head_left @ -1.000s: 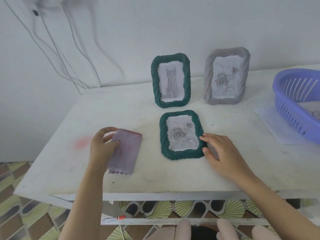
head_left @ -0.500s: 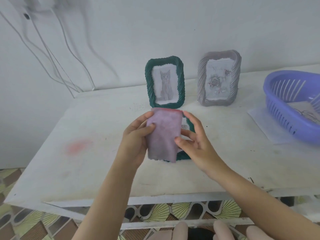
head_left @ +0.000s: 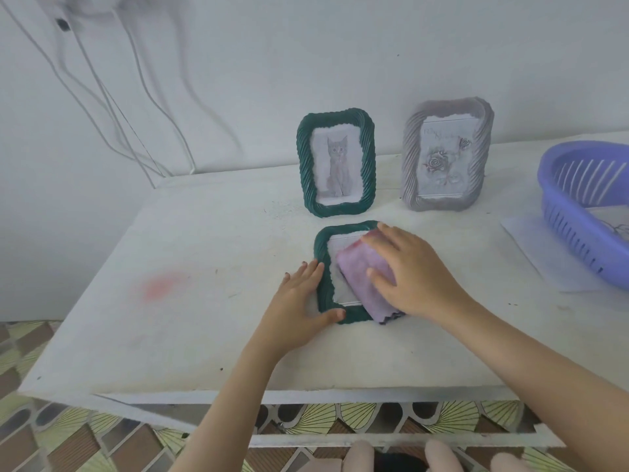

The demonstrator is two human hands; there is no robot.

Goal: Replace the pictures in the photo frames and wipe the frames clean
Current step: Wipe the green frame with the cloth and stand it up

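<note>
A dark green photo frame (head_left: 325, 267) lies flat on the white table (head_left: 190, 253), its picture mostly covered. My right hand (head_left: 412, 270) presses a folded lilac cloth (head_left: 364, 277) flat onto the frame's glass, fingers straight and thumb beside the cloth. My left hand (head_left: 299, 301) rests open against the frame's left and lower edge, steadying it. Behind stand a green frame with a cat picture (head_left: 337, 163) and a grey frame with a rose picture (head_left: 447, 155), both upright.
A purple plastic basket (head_left: 565, 199) sits at the right on a sheet of paper (head_left: 534, 247), with papers inside. White cables (head_left: 112, 97) hang down the wall at the left. A pink stain (head_left: 161, 284) marks the table's left half.
The cloth went from my left hand, via both hands held above the frame, to my right hand, which now presses it on the lying frame. My left hand dropped to the frame's left edge.
</note>
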